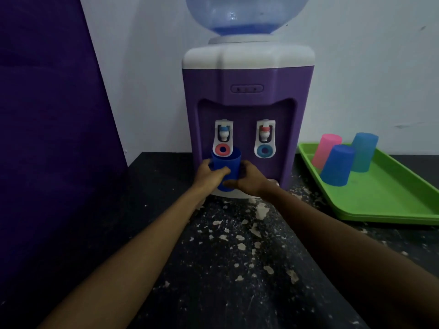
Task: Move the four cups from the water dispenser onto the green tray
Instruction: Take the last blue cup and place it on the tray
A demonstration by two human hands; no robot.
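A dark blue cup [229, 162] stands upright under the left tap of the purple and white water dispenser [247, 77]. My left hand [210, 173] wraps its left side and my right hand [247, 179] wraps its right side and base. On the green tray [389, 200] to the right stand three upside-down cups: a pink cup [326, 149], a blue cup [338, 165] in front and a teal cup [363, 151] behind.
The dispenser stands on a dark, speckled counter [237, 257] against a white wall, with a large water bottle [247, 13] on top. A purple panel [52, 115] rises at the left. The tray's near half is bare.
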